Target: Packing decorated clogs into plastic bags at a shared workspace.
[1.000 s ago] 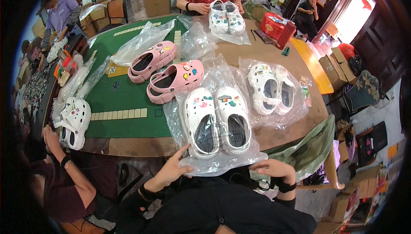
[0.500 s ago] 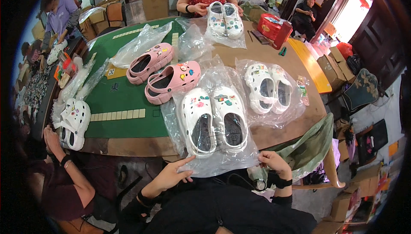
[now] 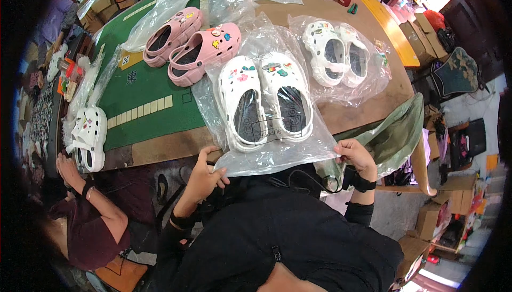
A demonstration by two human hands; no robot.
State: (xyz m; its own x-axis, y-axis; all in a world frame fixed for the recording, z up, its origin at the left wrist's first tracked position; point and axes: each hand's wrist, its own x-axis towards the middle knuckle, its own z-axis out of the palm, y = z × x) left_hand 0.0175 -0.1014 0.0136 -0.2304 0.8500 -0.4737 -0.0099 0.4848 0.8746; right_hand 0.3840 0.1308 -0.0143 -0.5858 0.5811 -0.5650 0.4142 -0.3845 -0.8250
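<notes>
Both hands, left hand (image 3: 205, 172) and right hand (image 3: 354, 156), grip the clear bag (image 3: 272, 153) corners; white clogs (image 3: 264, 100) lie between.

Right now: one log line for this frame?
left hand: grips bag edge | right hand: grips bag edge | clear bag: holds white clogs | on table

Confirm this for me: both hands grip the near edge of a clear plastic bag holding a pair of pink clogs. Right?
Not quite. The left hand and right hand do grip the near edge of the clear plastic bag, but the head view shows the white clogs in it; the pink clogs lie farther away.
</notes>
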